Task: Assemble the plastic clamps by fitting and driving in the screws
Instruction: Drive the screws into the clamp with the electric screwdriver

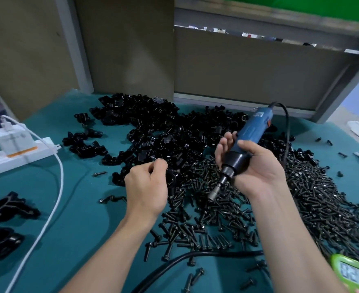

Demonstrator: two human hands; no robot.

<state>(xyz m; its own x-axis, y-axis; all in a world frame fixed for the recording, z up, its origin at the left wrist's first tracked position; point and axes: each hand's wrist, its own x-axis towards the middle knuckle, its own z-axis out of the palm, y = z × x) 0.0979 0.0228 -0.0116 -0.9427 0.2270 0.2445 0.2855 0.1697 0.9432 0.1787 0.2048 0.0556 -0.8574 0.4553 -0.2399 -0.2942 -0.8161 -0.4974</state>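
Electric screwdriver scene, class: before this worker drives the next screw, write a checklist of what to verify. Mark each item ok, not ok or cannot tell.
1. Tool held: ok. The right hand grips the blue screwdriver.
2. Part held: ok. The left hand pinches a black clamp.
3. Screw seated in that clamp: cannot tell. The hand hides most of it.
4. Bit on the screw head: not ok. The socket bit is apart from the clamp and points down-left.
5. Screw supply: ok. The loose screws lie heaped just below both hands.
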